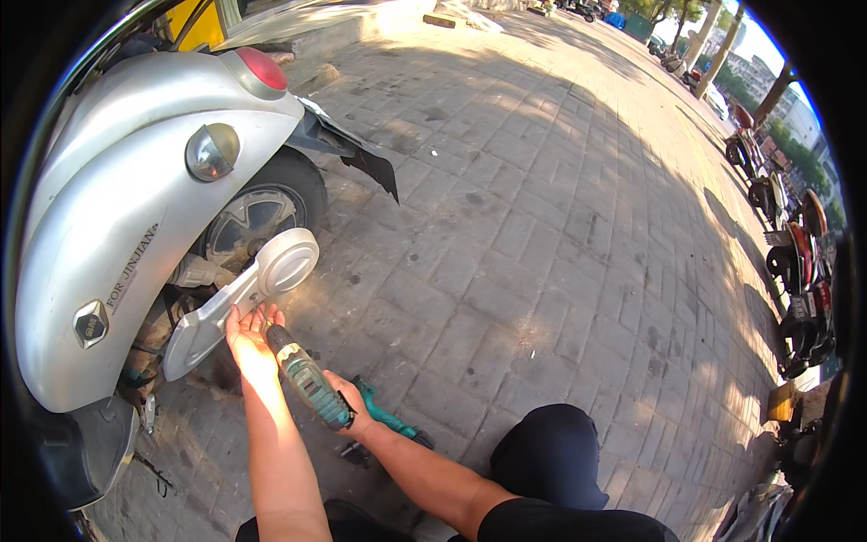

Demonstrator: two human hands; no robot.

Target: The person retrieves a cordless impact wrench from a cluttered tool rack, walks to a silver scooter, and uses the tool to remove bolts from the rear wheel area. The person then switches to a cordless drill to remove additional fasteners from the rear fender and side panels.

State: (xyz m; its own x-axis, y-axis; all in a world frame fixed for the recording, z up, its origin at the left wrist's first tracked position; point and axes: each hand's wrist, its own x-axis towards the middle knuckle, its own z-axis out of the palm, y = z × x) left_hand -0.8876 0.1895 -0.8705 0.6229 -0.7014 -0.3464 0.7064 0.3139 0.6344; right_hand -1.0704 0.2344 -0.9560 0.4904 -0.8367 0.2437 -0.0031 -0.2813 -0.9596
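My right hand is closed around the handle of a green and black cordless drill. The drill's nose points up and left at a pale grey plastic cover with a round end, beside the rear wheel of a silver scooter. My left hand is palm up against the cover's lower edge, its fingers apart around the drill's tip. The bit and any screw there are too small to make out. Beside my right wrist, a teal and black tool lies on the paving, partly hidden.
Grey brick paving spreads to the right, partly in shade. A torn black mudguard juts from behind the scooter's wheel. My dark-clothed knee is at the lower middle. Several parked scooters line the right side.
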